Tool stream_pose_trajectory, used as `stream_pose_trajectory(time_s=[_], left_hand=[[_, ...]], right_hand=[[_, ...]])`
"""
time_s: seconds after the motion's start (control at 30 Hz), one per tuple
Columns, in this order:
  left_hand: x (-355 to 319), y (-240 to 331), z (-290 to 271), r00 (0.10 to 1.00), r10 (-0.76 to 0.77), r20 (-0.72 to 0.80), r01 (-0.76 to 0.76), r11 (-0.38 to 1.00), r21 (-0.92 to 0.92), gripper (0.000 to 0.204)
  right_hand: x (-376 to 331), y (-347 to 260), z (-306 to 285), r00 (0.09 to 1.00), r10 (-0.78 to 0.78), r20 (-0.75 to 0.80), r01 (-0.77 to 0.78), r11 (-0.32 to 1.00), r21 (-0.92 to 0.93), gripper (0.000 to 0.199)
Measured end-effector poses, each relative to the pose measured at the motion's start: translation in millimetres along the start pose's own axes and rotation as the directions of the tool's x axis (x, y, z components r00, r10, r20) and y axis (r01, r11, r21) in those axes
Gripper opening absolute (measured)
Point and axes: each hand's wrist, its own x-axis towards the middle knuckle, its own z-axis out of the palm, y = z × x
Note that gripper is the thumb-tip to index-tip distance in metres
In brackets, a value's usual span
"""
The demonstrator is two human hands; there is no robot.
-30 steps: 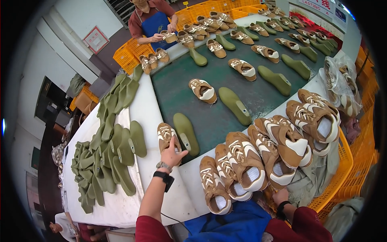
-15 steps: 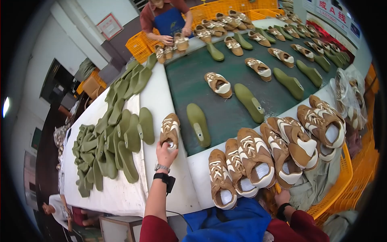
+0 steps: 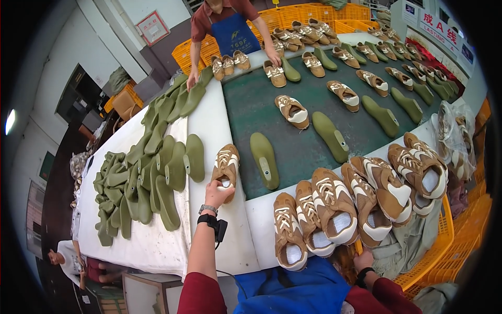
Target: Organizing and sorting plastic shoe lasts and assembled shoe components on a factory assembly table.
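Observation:
My left hand (image 3: 218,193) grips the heel of a brown and white sneaker (image 3: 226,165), which rests toe-away on the white table beside the green belt. Right of that sneaker, a green shoe last (image 3: 264,159) lies on the belt (image 3: 293,175). At the lower right, my right hand (image 3: 363,259) is closed around an orange-yellow piece, partly hidden behind the near sneakers; I cannot make out what it is. Just above that hand stands a row of brown sneakers (image 3: 334,206), laces up, along the table's near edge.
A heap of green lasts (image 3: 133,186) covers the left table. Sneakers and lasts lie along the belt. Across it, a co-worker in a blue apron (image 3: 235,36) has one hand at the lasts and the other on a sneaker. A yellow crate (image 3: 444,230) stands at the right.
The co-worker's hands have left the sneakers at the far corner; one has gone to the lasts, the other to a sneaker now beside a last on the belt. My left hand still grips its sneaker.

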Motion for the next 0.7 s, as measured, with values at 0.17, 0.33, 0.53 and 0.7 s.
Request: stream_pose_trajectory(time_s=[0.17,0.33,0.53,0.7], left_hand=[[-9,16,-15,0.962,-0.246,0.119,0.273,0.864,-0.423,0.044],[-42,38,-43,0.907,-0.209,0.365,0.365,-0.040,-0.930,0.039],[-78,35,-47,0.924,0.111,0.365,0.364,-0.541,-0.758,0.040],[-87,31,-50,0.890,0.307,0.337,0.456,-0.618,-0.640,0.037]], right_hand=[[-1,4,2,0.998,-0.053,-0.039,0.052,0.998,-0.041,0.032],[0,6,3,0.998,-0.037,-0.048,0.037,0.999,-0.004,0.028],[3,15,8,0.993,-0.091,-0.076,0.092,0.996,0.012,0.026],[2,9,9,0.995,-0.073,-0.074,0.074,0.997,0.019,0.026]])
